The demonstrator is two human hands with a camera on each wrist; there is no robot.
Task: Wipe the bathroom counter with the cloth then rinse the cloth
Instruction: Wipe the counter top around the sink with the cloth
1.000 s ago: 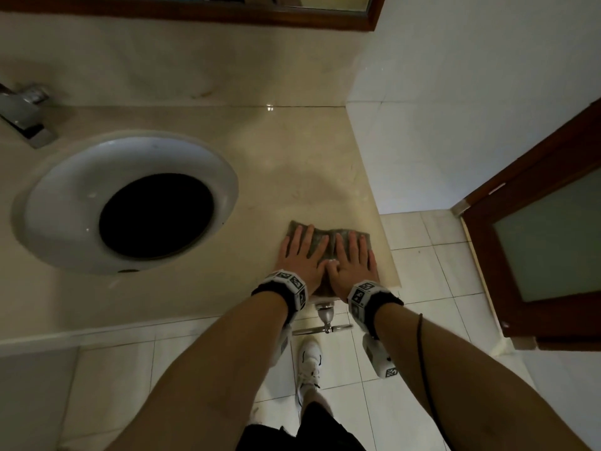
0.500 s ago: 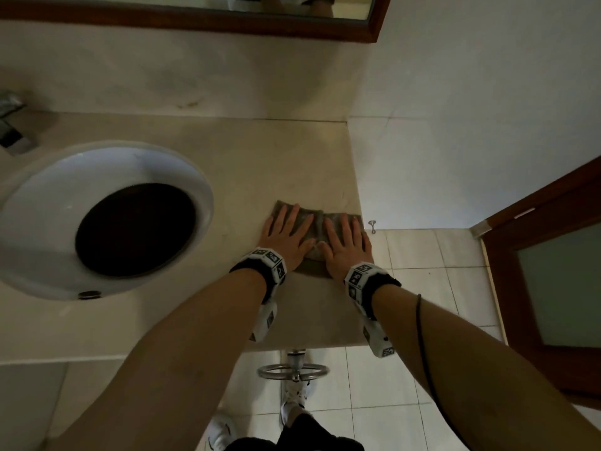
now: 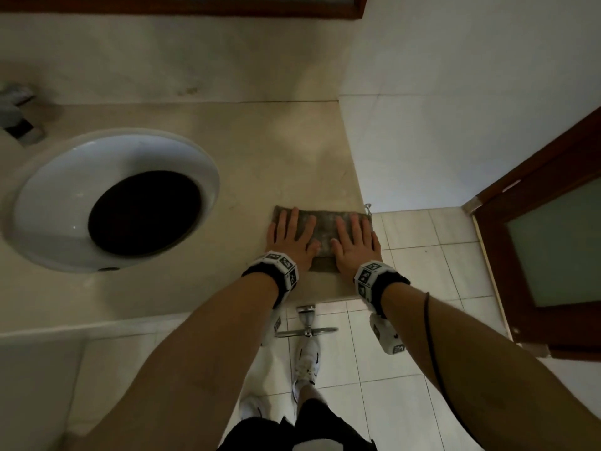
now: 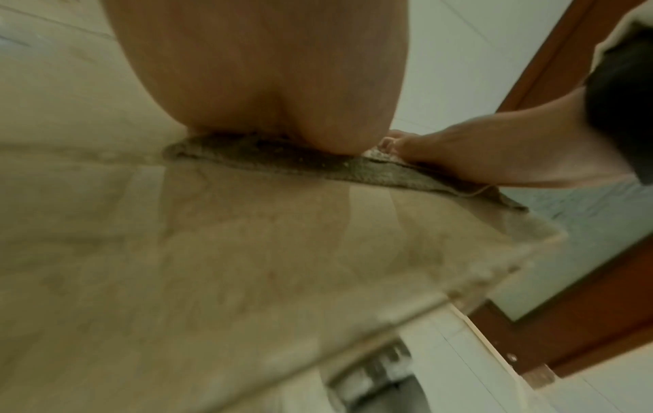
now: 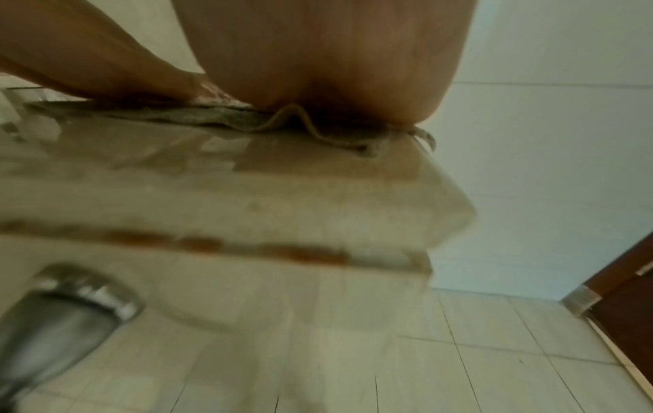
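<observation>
still on the wiping step, going by the layout. cloth lying flat on the counter, lower middle of the head frame, right at the counter's right edge and close to its front edge. left hand pressed on the cloth's left half, right hand on its right half, both flat with straight spread fingers, nothing curled or pinched.

rinse not started, by the look of it: sink sitting at the left of the frame, well apart from the cloth, tap in the upper left corner.

next move probably needs steady downward pressure and a slide toward the sink side, keeping the cloth from slipping off that right edge. after that, bunching it up and carrying it over to the tap.

head view gives the whole layout and finger spread. left wrist view only shows the palm heel on the cloth, plus the right hand at the right of the frame, fairly blurry. right wrist view shows what the others don't: a rumpled fold in the cloth under the palm and a corner hanging just past the edge.
</observation>
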